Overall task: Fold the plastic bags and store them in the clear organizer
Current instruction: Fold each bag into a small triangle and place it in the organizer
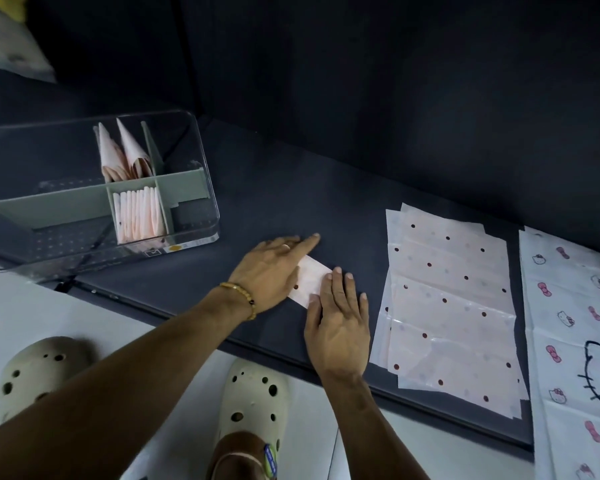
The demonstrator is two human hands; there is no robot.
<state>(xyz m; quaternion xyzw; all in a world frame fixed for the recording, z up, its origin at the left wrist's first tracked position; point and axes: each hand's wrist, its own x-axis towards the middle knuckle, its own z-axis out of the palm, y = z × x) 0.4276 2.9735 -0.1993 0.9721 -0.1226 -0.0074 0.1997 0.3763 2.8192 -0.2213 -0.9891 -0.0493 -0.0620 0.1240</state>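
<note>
At the centre of the frame, on the dark desk (pixel 257 188), lies a small folded plastic bag (pixel 310 279), pale pink with a dark dot. Both hands lie flat on it with fingers straight: the left hand (pixel 271 271) covers its left end, the right hand (pixel 340 323) presses its lower right corner. In the left of the frame stands the clear organizer (pixel 201 188) with grey-green dividers; folded pink bags (pixel 139 216) stand packed in a middle compartment, and two folded triangles (pixel 122 154) lean in the one behind. To the right of the hands lies a stack of flat dotted bags (pixel 447 299), and at the far right edge a white cat-print bag (pixel 575 323). Two cream clogs (pixel 253 400) show below on the floor.
</note>
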